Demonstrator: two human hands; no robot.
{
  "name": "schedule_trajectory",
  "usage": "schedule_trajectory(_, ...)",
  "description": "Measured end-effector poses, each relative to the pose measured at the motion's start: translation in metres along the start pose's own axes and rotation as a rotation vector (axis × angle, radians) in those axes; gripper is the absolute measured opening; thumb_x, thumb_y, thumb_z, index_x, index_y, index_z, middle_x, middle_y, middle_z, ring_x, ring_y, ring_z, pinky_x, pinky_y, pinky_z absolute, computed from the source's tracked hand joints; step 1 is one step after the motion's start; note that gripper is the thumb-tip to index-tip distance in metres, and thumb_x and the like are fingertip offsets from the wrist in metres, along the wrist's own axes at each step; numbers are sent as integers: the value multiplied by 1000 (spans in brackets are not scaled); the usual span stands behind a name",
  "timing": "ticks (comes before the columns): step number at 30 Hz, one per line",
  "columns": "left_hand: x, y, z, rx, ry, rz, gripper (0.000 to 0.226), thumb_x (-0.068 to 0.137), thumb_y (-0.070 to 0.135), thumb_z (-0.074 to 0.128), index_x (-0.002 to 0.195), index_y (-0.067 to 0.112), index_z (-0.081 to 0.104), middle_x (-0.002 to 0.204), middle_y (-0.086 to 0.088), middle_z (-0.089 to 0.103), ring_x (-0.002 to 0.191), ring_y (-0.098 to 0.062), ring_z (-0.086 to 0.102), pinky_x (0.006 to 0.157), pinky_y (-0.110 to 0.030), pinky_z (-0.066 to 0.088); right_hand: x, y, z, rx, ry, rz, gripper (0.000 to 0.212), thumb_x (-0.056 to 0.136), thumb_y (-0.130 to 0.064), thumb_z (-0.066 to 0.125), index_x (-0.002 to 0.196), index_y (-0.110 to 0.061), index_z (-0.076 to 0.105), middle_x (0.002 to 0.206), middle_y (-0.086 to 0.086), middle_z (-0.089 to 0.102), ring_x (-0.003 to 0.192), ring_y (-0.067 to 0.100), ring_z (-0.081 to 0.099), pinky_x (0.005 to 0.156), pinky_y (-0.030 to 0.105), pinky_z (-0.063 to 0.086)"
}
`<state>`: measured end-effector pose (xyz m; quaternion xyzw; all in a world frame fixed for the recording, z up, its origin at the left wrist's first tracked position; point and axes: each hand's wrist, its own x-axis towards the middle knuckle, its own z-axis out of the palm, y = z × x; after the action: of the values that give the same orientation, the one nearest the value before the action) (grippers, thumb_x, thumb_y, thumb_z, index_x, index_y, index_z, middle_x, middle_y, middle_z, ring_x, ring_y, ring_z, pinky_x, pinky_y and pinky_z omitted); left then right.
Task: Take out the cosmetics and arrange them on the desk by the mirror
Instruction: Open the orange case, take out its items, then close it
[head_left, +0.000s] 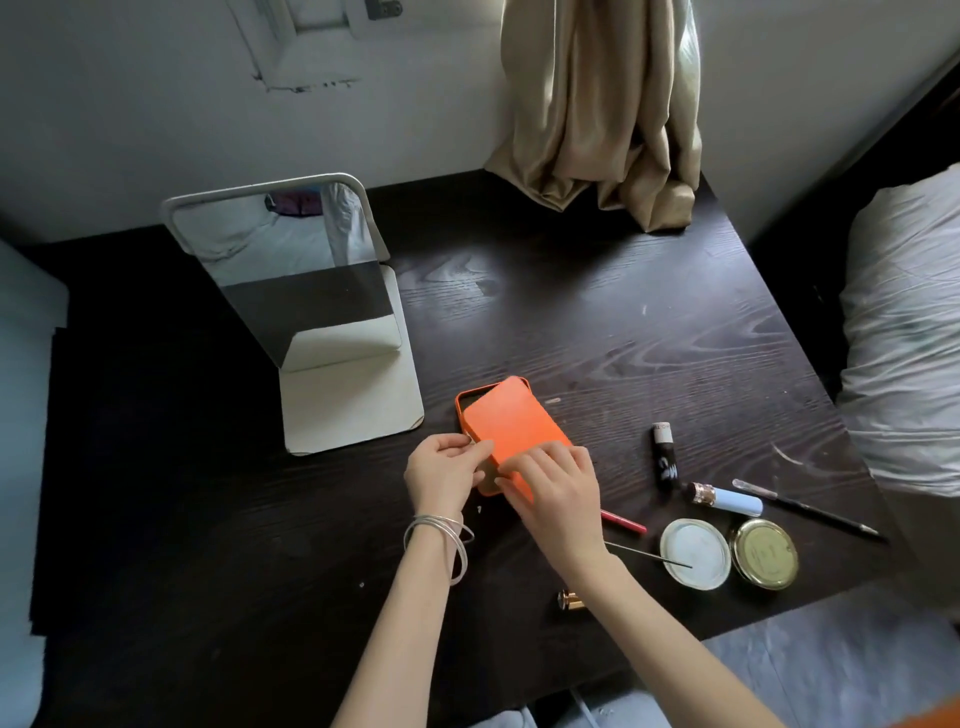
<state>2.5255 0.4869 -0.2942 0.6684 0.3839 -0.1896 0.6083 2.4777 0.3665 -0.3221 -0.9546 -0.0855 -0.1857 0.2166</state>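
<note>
both hands, left (447, 467) and right (558, 486), grip the orange case (511, 423) mid-counter (649, 332); several cosmetics (696, 553) lie out near the right edge, unarranged.

2 bare forearms come into the head view from the bottom edge, with no sleeves showing on either one. The left hand (445, 470) has short, unpainted nails and no ring that can be made out. The left wrist carries thin silver bangles (445, 540), several slim loops of plain metal that hang loosely, 1 of them drooping lower than the others along the forearm. The right hand (558, 491) and its wrist are bare, with no watch, band or ring to be seen. At the bottom edge, between the arms, shows a strip of pale grey-blue clothing (597, 714).
</note>
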Motion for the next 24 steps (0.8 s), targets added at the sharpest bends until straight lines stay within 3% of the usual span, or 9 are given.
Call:
schedule_trajectory(2,4,-1,-3,-1,-20,-12,20,71,9,79,80,15,63,83,-5,69,68,-10,65,69,-27,58,3,5,-2,169,-80,236,10,81,-30,65,82,-21,65,83,-11,67,82,8,54,75,28,38)
schedule_trajectory(4,8,0,-5,20,-24,-4,19,72,9,79,84,14,65,83,-3,69,73,-11,66,68,-25,58,8,18,-4,264,-101,453,7,81,-22,69,87,-20,67,88,-9,68,87,8,55,79,25,40)
schedule_trajectory(7,15,3,-7,29,-21,25,18,73,10,77,87,13,66,86,-3,68,80,-12,67,65,-22,56,23,39,-7,323,-185,667,12,81,-17,70,92,-17,70,93,-3,67,88,13,60,83,24,42)
schedule_trajectory(10,22,5,-7,10,-27,27,17,73,9,77,84,14,66,88,-5,69,83,-15,68,65,-22,56,37,51,-8,439,-384,837,16,82,-19,68,97,-15,73,98,0,70,90,10,62,84,22,43)
schedule_trajectory(12,26,6,-8,6,-34,22,16,73,8,77,83,15,65,90,-5,69,85,-16,68,67,-24,56,42,53,-8,481,-466,853,15,82,-18,67,95,-16,74,96,-1,72,91,8,62,83,20,41)
schedule_trajectory(16,32,8,-13,-7,-31,18,13,76,7,75,82,14,65,92,-7,68,86,-18,67,68,-24,55,48,52,-9,518,-442,868,14,80,-19,69,93,-18,75,93,-3,73,87,5,63,79,18,42)
schedule_trajectory(24,49,10,-15,4,8,21,10,77,5,73,80,12,67,95,-12,69,87,-21,68,72,-25,54,55,47,2,447,-462,909,10,76,-26,73,85,-24,76,87,-6,74,90,8,65,89,33,50)
